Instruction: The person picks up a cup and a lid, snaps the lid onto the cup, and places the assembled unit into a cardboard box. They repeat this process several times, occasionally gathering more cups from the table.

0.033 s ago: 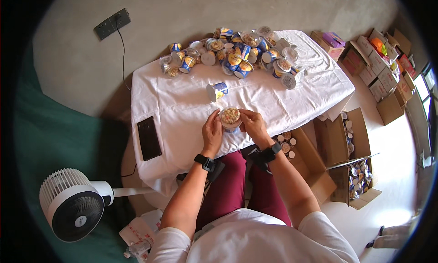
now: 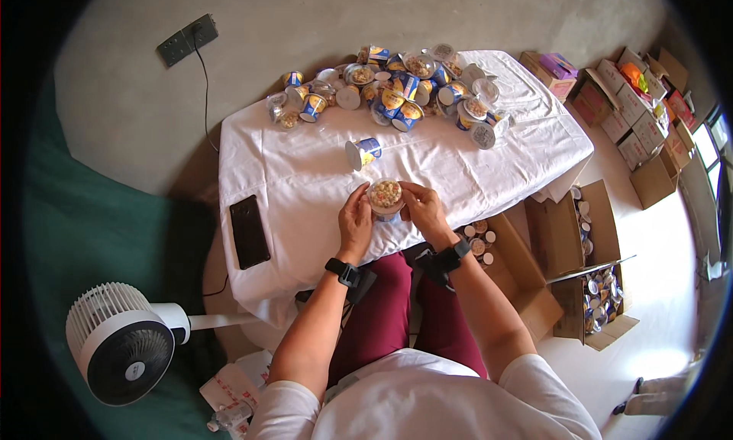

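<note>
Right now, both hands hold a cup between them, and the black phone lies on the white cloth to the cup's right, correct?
Not quite: the head view shows the black phone on the white cloth to the left of the cup. The left hand and right hand do hold the cup.

Room beside left grip, cup ahead (tipped)

The left hand and right hand hide the sides of the cup. In the heap of cups, some hide others. The green cloth is cut off at the left. The mark on the fan is too small to read
</note>
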### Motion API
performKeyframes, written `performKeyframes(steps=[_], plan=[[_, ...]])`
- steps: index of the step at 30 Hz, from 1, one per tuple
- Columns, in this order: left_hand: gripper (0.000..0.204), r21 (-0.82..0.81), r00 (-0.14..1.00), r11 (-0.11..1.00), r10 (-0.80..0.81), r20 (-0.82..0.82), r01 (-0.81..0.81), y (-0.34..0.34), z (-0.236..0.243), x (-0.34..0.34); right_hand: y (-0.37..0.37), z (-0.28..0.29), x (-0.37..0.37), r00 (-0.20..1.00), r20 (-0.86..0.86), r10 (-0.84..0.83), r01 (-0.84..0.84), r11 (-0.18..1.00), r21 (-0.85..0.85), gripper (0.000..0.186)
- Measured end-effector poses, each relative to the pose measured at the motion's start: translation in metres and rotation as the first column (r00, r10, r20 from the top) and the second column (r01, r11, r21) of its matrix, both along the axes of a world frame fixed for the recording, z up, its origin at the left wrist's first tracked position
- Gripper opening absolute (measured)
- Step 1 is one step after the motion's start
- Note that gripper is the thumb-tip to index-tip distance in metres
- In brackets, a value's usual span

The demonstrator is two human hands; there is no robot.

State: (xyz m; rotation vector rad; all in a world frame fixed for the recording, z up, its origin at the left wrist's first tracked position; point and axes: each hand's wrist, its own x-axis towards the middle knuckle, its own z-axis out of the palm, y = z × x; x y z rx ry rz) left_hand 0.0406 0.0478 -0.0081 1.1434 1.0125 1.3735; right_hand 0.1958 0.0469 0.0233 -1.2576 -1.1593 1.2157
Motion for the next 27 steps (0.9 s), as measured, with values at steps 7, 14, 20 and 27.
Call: performKeyframes(steps=[7, 14, 20, 27], plan=[[0.031, 0.077, 0.984, 0.996, 0.058, -0.169, -0.046, 0.001, -0.006, -0.004, -0.010, 0.002, -0.013, 0.989, 0.144, -0.041, 0.023, 0.992, 0.126, 0.029], [0.032, 0.168, 0.970, 0.984, 0.097, -0.224, -0.059, 0.003, -0.005, -0.005, -0.012, -0.003, -0.018, 0.980, 0.153, -0.130, 0.090, 0.966, 0.244, 0.026], [0.038, 0.157, 0.987, 0.987, 0.058, -0.153, -0.034, 0.008, -0.004, 0.001, -0.009, -0.010, -0.012, 0.999, -0.041, -0.014, 0.014, 1.000, 0.009, 0.039], [0.045, -0.228, 0.980, 0.953, -0.195, 0.044, 0.200, 0.000, -0.004, 0.002, -0.042, 0.003, -0.010, 0.904, -0.412, 0.117, -0.077, 0.991, 0.111, 0.040]])
